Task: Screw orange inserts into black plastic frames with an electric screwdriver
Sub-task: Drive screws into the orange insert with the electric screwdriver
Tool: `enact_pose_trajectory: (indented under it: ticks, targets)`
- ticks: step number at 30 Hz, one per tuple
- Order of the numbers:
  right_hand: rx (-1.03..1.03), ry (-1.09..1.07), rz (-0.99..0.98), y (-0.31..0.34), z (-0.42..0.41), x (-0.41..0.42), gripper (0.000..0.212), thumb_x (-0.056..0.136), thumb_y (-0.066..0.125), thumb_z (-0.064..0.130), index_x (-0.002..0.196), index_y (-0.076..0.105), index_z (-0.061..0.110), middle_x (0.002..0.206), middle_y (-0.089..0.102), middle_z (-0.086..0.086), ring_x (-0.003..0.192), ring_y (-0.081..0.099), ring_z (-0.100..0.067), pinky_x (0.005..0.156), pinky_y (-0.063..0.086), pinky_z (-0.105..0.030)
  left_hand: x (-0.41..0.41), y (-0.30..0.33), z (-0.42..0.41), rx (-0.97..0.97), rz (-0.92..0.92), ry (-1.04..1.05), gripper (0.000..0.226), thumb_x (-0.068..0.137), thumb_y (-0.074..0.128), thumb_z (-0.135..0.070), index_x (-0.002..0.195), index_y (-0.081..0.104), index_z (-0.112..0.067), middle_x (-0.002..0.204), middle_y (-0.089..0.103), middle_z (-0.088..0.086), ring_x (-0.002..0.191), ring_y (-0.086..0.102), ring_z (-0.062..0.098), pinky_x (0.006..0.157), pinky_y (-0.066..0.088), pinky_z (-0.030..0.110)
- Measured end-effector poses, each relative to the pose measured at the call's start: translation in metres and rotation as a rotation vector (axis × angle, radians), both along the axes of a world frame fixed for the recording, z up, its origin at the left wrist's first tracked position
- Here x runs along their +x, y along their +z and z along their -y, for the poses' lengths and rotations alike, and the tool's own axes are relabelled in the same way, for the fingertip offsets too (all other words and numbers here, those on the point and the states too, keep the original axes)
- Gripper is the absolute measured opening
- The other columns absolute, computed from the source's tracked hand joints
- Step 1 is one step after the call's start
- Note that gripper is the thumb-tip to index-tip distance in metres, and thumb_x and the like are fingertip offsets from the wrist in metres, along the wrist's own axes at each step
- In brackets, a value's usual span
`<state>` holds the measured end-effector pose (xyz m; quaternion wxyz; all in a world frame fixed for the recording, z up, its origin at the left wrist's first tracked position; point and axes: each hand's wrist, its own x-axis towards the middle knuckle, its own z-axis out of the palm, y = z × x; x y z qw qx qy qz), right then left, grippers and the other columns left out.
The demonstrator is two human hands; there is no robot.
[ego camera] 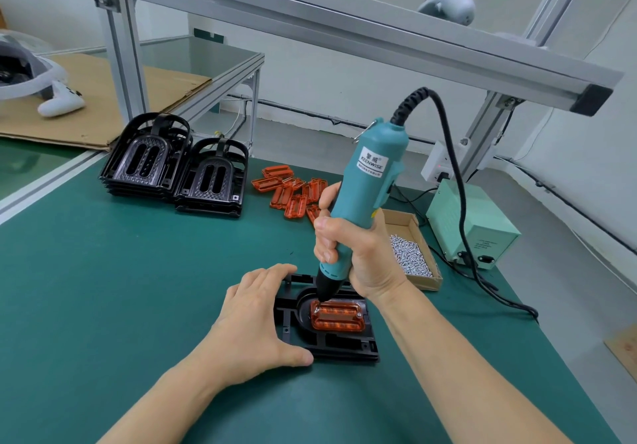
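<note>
I gripped the screwdriver (pixel 362 202) in my right hand (pixel 351 254), fingers wrapped round its teal body, the tool nearly upright and leaning slightly away from me. Its black tip came down on the far left corner of the orange insert (pixel 337 316), just below my fist. The insert sat in the recess of the black frame (pixel 344 347), which lay flat on the green mat (pixel 103 288).

My left hand (pixel 255 326) rested against the frame's left edge, fingers spread and fairly straight, the thumb along the near edge and the fingertips reaching the far left corner. It steadied the frame rather than closing round it.

Beyond the frame, to its far left, stood two stacks of frames (pixel 175 168). Straight beyond it lay a loose pile of inserts (pixel 293 192). To the frame's right, just behind my right wrist, a cardboard tray held screws (pixel 410 254), and further right stood the power box (pixel 472 230), the screwdriver's black cord (pixel 458 181) looping towards it.
</note>
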<state>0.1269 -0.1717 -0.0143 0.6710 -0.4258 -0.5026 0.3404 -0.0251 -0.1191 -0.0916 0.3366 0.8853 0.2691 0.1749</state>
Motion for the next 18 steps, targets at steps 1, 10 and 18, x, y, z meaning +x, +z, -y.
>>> enact_pose_trajectory:
  ticks: [1,10,18]
  targets:
    - [-0.016,0.019,-0.006,0.001,-0.001,0.000,0.017,0.071,0.063,0.006,0.081,0.057,0.017,0.048,0.043,0.000,0.036,0.036,-0.013,0.048,0.039,-0.022,0.000,0.000,0.000,-0.004,-0.004,0.000,0.107,0.049,0.081,-0.054,0.137,0.022,-0.043,0.121,0.026,-0.028,0.111,0.020,-0.001,0.098,0.022,0.019]
    - [-0.146,0.161,0.093,0.008,-0.015,-0.006,0.017,0.075,0.054,-0.004,0.083,0.053,0.012,0.046,0.042,0.000,0.036,0.035,-0.013,0.047,0.038,-0.022,0.001,-0.002,-0.001,-0.039,-0.020,0.012,0.107,0.046,0.079,-0.055,0.135,0.020,-0.048,0.119,0.025,-0.026,0.112,0.026,0.007,0.093,0.027,0.021]
    - [-0.046,0.081,0.047,0.002,-0.002,-0.001,0.023,0.077,0.056,-0.004,0.080,0.056,0.019,0.049,0.044,0.001,0.037,0.038,-0.012,0.049,0.041,-0.022,0.000,-0.003,-0.002,-0.040,-0.026,0.011,0.108,0.046,0.079,-0.056,0.136,0.021,-0.046,0.121,0.026,-0.024,0.110,0.025,0.006,0.096,0.028,0.022]
